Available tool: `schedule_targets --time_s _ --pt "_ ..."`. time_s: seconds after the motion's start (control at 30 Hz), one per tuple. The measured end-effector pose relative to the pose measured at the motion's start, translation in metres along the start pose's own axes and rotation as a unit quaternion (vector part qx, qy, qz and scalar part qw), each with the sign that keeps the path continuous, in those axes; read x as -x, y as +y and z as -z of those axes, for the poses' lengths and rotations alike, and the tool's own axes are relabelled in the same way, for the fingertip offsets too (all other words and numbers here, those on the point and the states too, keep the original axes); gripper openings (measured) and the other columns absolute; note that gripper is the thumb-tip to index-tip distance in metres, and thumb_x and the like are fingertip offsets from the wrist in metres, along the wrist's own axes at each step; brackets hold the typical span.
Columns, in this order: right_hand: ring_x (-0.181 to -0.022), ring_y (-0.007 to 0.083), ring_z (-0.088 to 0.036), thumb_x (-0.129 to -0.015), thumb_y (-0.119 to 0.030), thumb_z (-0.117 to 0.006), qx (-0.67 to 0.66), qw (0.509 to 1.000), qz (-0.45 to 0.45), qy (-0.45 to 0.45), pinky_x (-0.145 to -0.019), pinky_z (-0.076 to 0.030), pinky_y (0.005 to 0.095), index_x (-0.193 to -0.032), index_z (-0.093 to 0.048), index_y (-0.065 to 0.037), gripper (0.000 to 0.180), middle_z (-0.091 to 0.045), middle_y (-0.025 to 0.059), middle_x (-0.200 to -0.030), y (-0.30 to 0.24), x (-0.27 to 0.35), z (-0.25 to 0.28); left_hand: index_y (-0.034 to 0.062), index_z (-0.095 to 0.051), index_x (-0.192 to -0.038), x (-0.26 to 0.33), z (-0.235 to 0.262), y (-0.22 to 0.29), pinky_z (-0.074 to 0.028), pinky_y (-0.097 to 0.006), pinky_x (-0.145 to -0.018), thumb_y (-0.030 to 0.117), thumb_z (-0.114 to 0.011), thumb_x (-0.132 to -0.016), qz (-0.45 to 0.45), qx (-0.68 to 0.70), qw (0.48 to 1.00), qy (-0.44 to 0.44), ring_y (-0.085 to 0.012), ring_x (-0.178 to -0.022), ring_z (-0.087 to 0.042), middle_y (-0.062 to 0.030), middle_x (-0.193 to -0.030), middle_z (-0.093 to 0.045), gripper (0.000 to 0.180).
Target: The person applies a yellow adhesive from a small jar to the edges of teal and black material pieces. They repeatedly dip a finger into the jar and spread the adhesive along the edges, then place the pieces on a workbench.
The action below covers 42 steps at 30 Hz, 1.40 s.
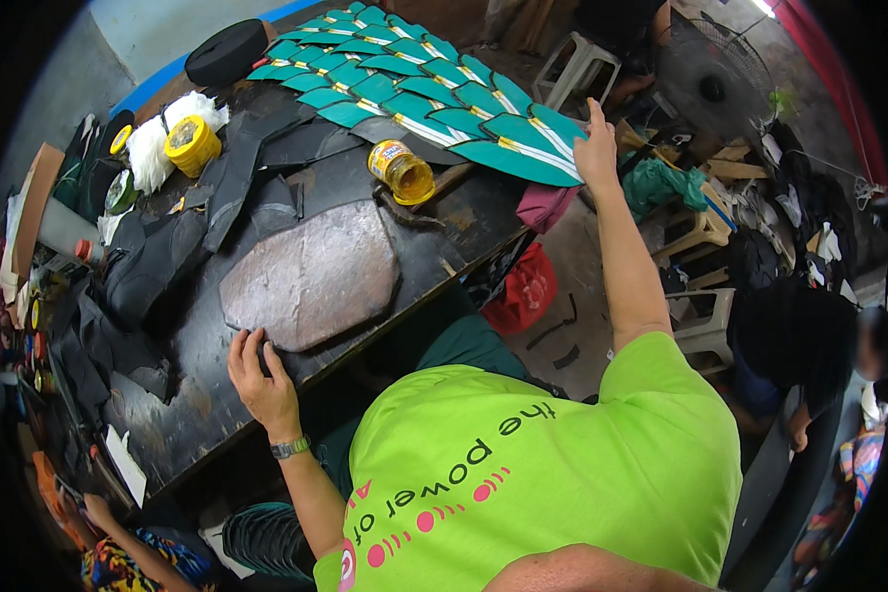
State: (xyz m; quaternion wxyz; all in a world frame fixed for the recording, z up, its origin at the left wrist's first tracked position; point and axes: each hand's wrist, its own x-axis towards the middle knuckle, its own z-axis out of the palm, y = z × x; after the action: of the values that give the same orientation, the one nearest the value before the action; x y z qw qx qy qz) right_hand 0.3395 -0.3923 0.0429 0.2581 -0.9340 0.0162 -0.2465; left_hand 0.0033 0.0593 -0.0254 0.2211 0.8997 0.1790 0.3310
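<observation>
My left hand [258,379], with a watch on the wrist, lies flat on the dark worktable [434,261], its fingertips at the near edge of a flat grey-brown stone slab [311,274]. It holds nothing. My right hand [596,148] is stretched far out to the table's corner. Its fingers rest on the end of the rows of overlapping teal cut pieces with white stripes [419,94], one finger raised, and it grips nothing. A jar of yellow glue [402,171] lies on its side between the slab and the teal pieces.
Black leather pieces [158,259] are piled left of the slab, with a yellow tin [191,144] and white cloth [151,148] behind them. A red bag [525,291] hangs under the table. White plastic stools [705,331], a fan [717,71] and other people [794,345] are to the right.
</observation>
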Motion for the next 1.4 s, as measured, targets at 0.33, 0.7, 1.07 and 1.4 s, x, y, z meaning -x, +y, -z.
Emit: schedule_targets --time_s 0.33,0.7,1.07,1.4 --pt "-0.115 0.0233 -0.055 -0.086 -0.008 -0.072 -0.373 0.887 0.272 -0.014 -0.095 -0.044 0.0349 -0.146 -0.041 -0.007 0.067 -0.057 0.0119 -0.124 -0.128 0.100 0.015 0.0132 -0.043 -0.148 -0.004 -0.001 -0.008 -0.015 -0.057 -0.118 0.042 -0.055 -0.096 0.004 -0.167 0.979 -0.112 -0.0323 -0.148 -0.026 -0.0126 -0.158 -0.034 0.061" --pt "-0.122 0.0410 -0.049 -0.083 -0.013 -0.073 -0.339 0.783 0.456 -0.253 -0.104 -0.039 0.0483 -0.150 -0.035 -0.009 0.078 -0.054 0.0222 -0.130 -0.258 0.197 -0.096 0.0111 -0.031 -0.154 -0.007 0.000 -0.004 -0.011 -0.058 -0.119 0.046 -0.050 -0.098 0.023 -0.136 0.976 -0.168 -0.0323 -0.151 -0.017 -0.0121 -0.163 -0.022 0.069" --pt "-0.133 0.0390 -0.042 -0.088 -0.026 -0.069 -0.222 0.800 0.447 -0.333 -0.113 -0.029 0.0560 -0.151 -0.034 -0.011 0.074 -0.046 0.0204 -0.142 -0.266 0.207 -0.104 0.0097 -0.037 -0.151 -0.007 -0.001 -0.002 -0.018 -0.058 -0.116 0.046 -0.056 -0.094 0.014 -0.131 0.982 -0.134 -0.0358 -0.144 -0.032 -0.0160 -0.159 -0.031 0.070" --pt "-0.133 0.0407 -0.041 -0.085 -0.024 -0.072 -0.176 0.805 0.466 -0.322 -0.114 -0.028 0.0507 -0.151 -0.035 -0.008 0.077 -0.046 0.0217 -0.141 -0.264 0.207 -0.099 0.0090 -0.049 -0.142 -0.011 0.011 0.001 -0.026 -0.054 -0.115 0.038 -0.064 -0.092 -0.004 -0.088 0.989 -0.115 -0.0364 -0.139 -0.039 -0.0168 -0.151 -0.042 0.060"
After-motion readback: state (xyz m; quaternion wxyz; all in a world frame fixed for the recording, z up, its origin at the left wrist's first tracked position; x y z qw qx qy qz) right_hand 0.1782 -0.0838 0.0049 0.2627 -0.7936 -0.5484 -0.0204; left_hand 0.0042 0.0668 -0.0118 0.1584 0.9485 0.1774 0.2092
